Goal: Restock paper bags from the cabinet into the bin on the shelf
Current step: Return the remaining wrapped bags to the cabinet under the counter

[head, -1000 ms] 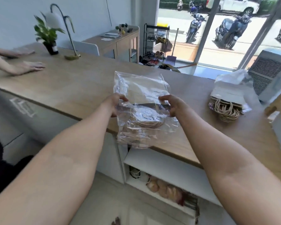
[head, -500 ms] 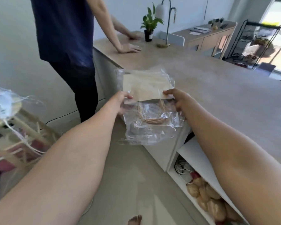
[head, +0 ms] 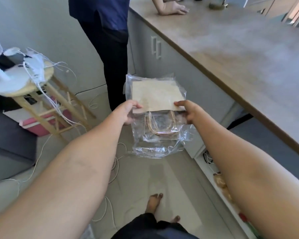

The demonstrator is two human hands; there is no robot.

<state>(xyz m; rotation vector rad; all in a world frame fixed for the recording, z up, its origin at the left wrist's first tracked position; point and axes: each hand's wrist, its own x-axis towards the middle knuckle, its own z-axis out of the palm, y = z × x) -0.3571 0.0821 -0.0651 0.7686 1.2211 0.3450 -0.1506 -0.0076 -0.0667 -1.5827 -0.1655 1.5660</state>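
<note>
A clear plastic pack [head: 155, 140] with flat beige paper bags [head: 155, 96] inside hangs in the air over the floor, twine handles showing through the lower plastic. My left hand [head: 126, 112] pinches its left edge. My right hand [head: 188, 112] pinches the right edge, thumb on top of the paper. No cabinet interior or bin shows in the head view.
A long wooden counter [head: 240, 54] with grey cabinet doors runs along the right. A person in dark clothes [head: 109, 31] stands ahead, a hand on the counter. A wooden stool [head: 47, 100] with white cloth and strings stands left, a pink box beneath. Cords lie on the floor.
The view has swung left and down, away from the counter top toward the floor. Both hands still hold the pack, now over the floor beside the counter.
</note>
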